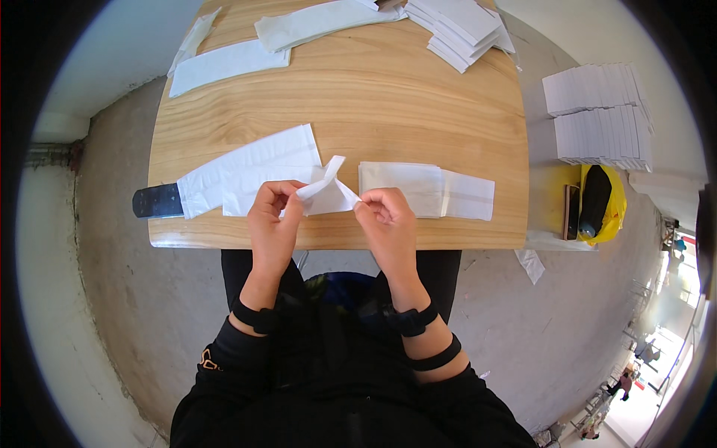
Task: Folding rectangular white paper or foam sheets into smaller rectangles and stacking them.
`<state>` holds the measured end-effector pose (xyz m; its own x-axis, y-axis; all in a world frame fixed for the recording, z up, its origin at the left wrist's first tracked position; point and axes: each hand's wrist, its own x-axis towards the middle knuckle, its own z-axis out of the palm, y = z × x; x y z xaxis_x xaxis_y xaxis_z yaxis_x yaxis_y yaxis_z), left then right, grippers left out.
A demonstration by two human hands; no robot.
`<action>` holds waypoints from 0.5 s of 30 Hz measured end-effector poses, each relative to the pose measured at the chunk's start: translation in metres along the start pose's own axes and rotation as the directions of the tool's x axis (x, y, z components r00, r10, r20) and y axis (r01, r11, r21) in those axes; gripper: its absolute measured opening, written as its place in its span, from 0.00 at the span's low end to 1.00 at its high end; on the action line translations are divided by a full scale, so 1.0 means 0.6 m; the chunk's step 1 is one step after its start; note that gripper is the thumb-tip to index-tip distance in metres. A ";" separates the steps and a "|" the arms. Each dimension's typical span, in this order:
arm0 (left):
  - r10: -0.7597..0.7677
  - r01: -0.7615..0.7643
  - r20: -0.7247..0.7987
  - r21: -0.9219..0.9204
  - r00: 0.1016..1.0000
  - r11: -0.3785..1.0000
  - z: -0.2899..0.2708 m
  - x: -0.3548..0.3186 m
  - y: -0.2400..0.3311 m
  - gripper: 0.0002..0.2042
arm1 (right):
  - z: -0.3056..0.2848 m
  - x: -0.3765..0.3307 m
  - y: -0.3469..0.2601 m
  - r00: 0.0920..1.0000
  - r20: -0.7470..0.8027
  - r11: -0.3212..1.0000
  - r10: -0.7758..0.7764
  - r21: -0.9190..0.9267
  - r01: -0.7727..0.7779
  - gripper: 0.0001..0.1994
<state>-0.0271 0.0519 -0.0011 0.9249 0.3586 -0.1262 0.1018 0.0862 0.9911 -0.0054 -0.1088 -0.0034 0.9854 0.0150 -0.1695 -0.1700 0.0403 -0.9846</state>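
Note:
Near the front edge of the wooden table, my left hand (273, 220) and my right hand (390, 224) each pinch the open end of a thin white sleeve (243, 190). Between my fingers, that end is creased and a narrow flap stands up. The sleeve's body lies to the left, over longer white sleeves (269, 151). A dark flat strip (158, 201) sticks out from their left end, past the table edge. Just beyond my right hand lie a pale, flat stack of sleeves (399, 179) and, against its right side, a white piece (470, 196).
More flat white sleeves (231, 67) lie along the far side of the wooden table (336, 104). A pile of white folded cards (459, 30) sits at the far right corner. Right of the table are tall stacks of white cards (601, 134) and a yellow bag (616, 205) with dark items.

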 end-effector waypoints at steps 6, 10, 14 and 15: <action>-0.211 0.185 -0.021 -0.402 0.977 0.897 -0.033 0.009 -0.027 0.02 | -0.034 -0.006 0.008 0.988 -0.060 0.985 0.139 0.109 -0.132 0.05; -0.277 0.220 -0.049 -0.481 0.960 0.848 -0.056 0.005 -0.040 0.03 | -0.028 -0.009 -0.004 0.983 -0.090 0.972 0.158 0.189 -0.139 0.12; -0.275 0.225 -0.039 -0.472 0.961 0.853 -0.049 0.003 -0.046 0.03 | -0.026 -0.001 -0.012 0.968 -0.198 0.987 0.157 0.069 -0.146 0.13; -0.270 0.224 -0.031 -0.476 0.962 0.851 -0.044 0.002 -0.046 0.03 | -0.036 0.003 0.000 0.979 -0.150 0.978 0.141 -0.129 -0.161 0.13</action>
<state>-0.0387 0.0745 -0.0294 0.8509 0.3510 -0.3908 0.1191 0.5958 0.7943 -0.0035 -0.1304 -0.0046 0.9414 -0.1297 -0.3114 -0.3241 -0.0918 -0.9415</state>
